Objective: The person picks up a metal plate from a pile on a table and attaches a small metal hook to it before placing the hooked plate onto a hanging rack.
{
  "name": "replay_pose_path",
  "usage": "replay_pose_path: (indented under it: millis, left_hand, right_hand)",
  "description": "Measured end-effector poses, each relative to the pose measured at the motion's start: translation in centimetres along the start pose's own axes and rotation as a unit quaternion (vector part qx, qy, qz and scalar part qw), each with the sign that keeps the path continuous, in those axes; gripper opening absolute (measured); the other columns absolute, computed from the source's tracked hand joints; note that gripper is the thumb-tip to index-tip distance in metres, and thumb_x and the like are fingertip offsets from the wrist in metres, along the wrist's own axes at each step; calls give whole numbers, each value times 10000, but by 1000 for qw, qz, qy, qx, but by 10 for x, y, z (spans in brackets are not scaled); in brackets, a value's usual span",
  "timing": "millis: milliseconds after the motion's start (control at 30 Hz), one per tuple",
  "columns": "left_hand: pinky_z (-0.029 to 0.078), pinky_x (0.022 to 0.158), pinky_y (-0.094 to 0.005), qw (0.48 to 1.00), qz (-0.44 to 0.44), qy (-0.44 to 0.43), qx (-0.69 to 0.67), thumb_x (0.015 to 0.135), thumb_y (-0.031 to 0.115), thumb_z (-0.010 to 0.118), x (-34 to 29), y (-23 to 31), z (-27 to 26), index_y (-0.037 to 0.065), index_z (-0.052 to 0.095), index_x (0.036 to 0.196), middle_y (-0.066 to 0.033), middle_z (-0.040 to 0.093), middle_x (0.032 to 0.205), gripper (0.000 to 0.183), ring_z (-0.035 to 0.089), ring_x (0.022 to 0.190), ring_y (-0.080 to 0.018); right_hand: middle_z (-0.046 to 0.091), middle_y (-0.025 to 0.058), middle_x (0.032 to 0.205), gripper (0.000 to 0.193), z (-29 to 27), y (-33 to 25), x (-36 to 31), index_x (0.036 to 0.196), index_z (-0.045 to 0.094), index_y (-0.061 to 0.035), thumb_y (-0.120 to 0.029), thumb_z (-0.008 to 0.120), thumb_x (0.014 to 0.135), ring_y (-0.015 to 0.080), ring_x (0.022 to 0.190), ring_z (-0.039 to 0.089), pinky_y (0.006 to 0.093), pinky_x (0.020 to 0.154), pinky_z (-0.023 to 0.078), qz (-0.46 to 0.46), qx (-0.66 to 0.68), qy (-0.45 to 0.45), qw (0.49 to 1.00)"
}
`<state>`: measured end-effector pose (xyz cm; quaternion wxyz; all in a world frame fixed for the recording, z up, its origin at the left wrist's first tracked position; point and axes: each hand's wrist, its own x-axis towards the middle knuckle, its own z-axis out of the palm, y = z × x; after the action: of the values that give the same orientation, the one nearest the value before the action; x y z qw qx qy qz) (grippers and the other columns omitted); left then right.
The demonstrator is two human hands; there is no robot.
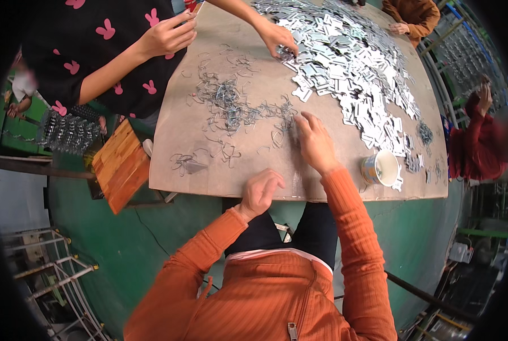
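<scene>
The grip of the right hand (317,143) is half curled just beside the bent wire hooks (226,105), the left hand (261,190) loosely folded; whether either pinches anything, I cannot tell. Scattered left of the paper cup (380,169), the hooks look light, springy, tangle-prone: best pinched by a free end.

Thin wire pcs (226,105): grey, bent, loose & tangled, L of ctr in upper half of frame. Densest clump approx. midway along the spread; a thinner trail runs R to abt frame ctr, strays up toward top & down toward lower L. Lying at all angles; exact bend shape too small to tell.

Flat metal plates (339,62): silvery, shiny, small, w/ notched outlines. Big heap, top ctr to R of ctr, overlapping every which way, some catching bright glare. Heap narrows toward lower R; a few pcs at its L edge lie more spread out.
</scene>
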<state>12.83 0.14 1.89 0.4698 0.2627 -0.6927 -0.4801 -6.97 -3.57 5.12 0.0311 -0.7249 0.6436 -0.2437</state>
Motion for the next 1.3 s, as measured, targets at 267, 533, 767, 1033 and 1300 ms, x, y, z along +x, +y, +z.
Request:
replay_pose_path:
  millis: [267,533,767,1033,1300]
  left_hand:
    - [467,633,-299,998,8,-16,68,962,168,441,-2,4,1,-13,586,767,-119,606,768,303,590,682,-228]
    - [456,607,-304,993,7,-14,120,949,159,452,1,2,8,-9,585,746,-116,599,727,295,583,660,-235]
    - [455,595,-306,992,15,-22,126,925,126,466,-1,-1,7,-8,586,736,-116,604,716,261,582,640,-236]
    - [446,580,-307,993,37,-42,106,913,104,479,-1,-1,6,-7,585,727,-106,599,705,241,573,626,-229]
    - [438,570,-301,996,7,1,87,906,115,480,-1,8,6,0,592,722,-105,588,694,244,565,618,-221]
  right_hand:
    - [600,124,1140,279,17,-33,14,996,632,-59,4,555,736,330,1034,580,423,964,437,-116,127,-71,983]
    - [582,78,1189,418,37,17,33,1112,614,-74,41,527,720,264,1134,525,406,984,382,-74,11,11,997]
    - [650,25,977,176,21,24,4,813,675,-89,14,583,705,244,950,599,362,833,462,-47,94,43,994]
    - [661,102,921,176,12,41,18,923,676,-48,-4,567,792,280,830,628,362,728,497,125,153,86,977]
    - [687,141,868,150,4,82,34,934,687,-44,-110,662,802,247,783,660,332,710,504,183,192,-26,964]
